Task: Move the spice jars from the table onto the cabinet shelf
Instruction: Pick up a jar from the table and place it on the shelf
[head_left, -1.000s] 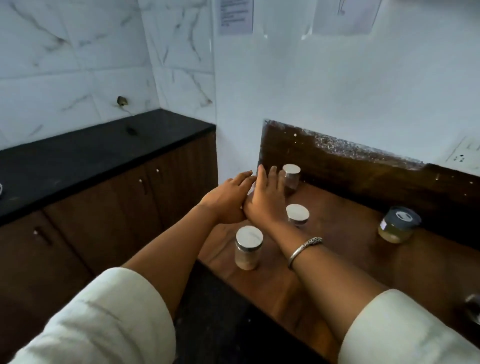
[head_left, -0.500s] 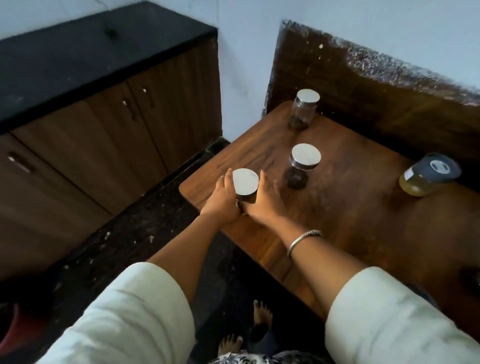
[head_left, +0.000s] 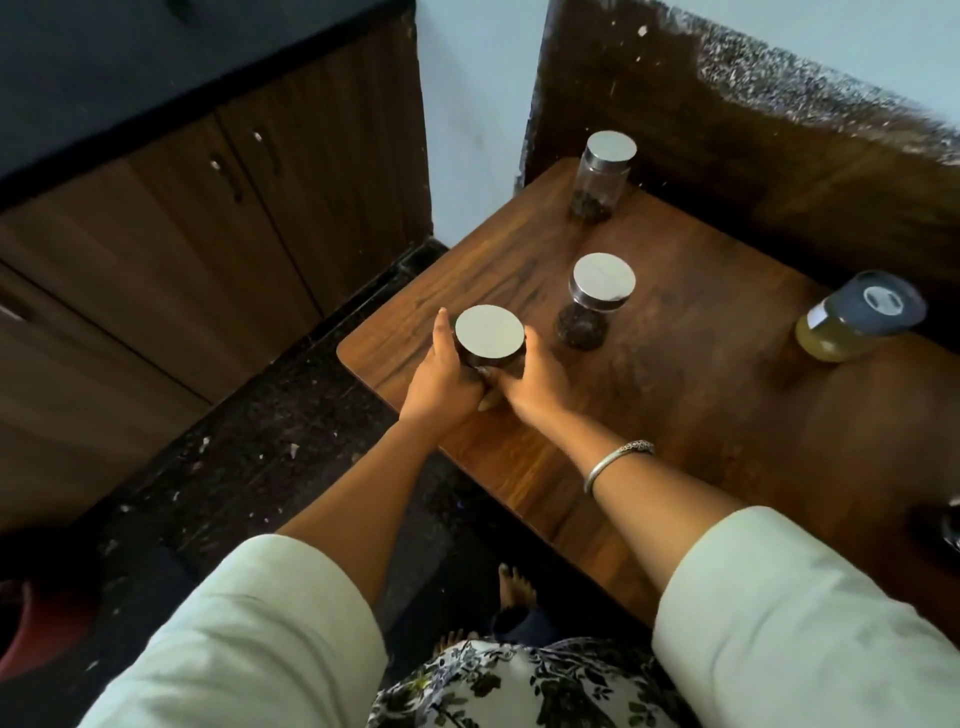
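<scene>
While the hands were cupped round a farther jar a second ago, they have since come back to the nearest jar (head_left: 489, 339) at the table's (head_left: 701, 426) front corner and closed on it. Going left to right: the cabinet doors (head_left: 208, 223) are shut, so no shelf shows yet. The left hand (head_left: 441, 382) wraps the jar's left side, fingers curled round the glass under the silver lid. The right hand (head_left: 535, 384) presses its right side, thumbs nearly meeting in front. Whether the jar has left the wood I cannot tell. Beyond stand a second jar (head_left: 592, 304) and a third jar (head_left: 602, 176), both untouched, and a tilted-looking bottle (head_left: 857, 325) far right. So the first carry seems about to begin.
</scene>
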